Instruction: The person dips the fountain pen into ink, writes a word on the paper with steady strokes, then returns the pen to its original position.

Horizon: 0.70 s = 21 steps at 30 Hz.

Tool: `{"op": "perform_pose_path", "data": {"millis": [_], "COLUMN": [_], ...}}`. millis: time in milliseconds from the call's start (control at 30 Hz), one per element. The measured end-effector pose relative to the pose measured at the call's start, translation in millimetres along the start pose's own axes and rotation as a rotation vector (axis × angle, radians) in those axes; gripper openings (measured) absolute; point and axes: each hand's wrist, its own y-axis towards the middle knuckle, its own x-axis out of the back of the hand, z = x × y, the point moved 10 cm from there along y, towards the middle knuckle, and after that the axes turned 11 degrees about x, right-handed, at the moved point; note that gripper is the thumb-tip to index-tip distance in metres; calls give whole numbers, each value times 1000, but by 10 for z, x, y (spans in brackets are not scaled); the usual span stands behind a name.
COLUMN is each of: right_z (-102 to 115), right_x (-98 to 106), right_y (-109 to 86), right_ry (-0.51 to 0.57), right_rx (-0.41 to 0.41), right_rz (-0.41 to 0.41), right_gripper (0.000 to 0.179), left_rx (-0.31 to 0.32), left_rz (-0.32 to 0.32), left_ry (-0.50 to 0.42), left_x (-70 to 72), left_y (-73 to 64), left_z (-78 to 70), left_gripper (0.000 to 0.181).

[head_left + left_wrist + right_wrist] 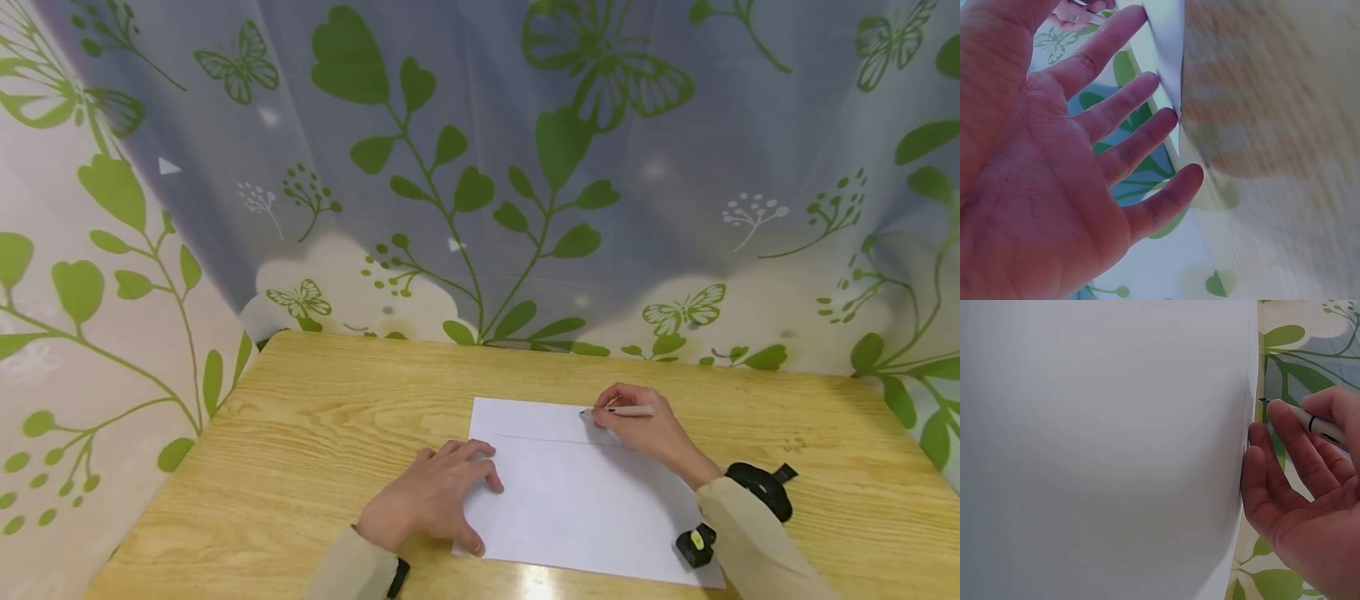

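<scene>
A white sheet of paper (pixel 570 512) lies on the wooden table, with one thin dark line (pixel 551 439) running across its upper part. My left hand (pixel 442 496) rests at the sheet's left edge, fingers spread and fingertips on the paper. In the left wrist view the palm of that hand (pixel 1066 181) faces the camera. Between thumb and fingers my right hand (pixel 648 429) pinches a light-coloured fountain pen (pixel 636 411) near the sheet's top edge. Its dark nib points left, above the line. The right wrist view shows the pen's barrel (pixel 1327 430) with a dark band.
Around the sheet spreads the wood-grain table (pixel 315 417). A curtain (pixel 480 167) with green leaves and butterflies hangs behind its far edge, and similar fabric (pixel 127 275) hangs at the left. Black wrist gear (pixel 761 490) sits at my right sleeve.
</scene>
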Motion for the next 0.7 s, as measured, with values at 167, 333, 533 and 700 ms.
{"op": "perform_pose_path", "data": {"millis": [167, 333, 533, 700], "right_z": [-25, -20, -20, -29], "right_x": [-14, -10, -18, -25], "right_y": [4, 22, 29, 33], "right_ry": [27, 16, 12, 4], "right_rx": [-12, -10, -9, -6], "right_rz": [11, 16, 20, 18], "right_gripper": [19, 17, 19, 19], "left_rx": [12, 17, 21, 19], "left_rz": [22, 32, 37, 31], "left_ry": [19, 31, 40, 40], "left_x": [-23, -25, -21, -20], "left_y": [21, 33, 41, 38], "left_z": [-1, -3, -7, -7], "left_gripper": [54, 53, 54, 54]}}
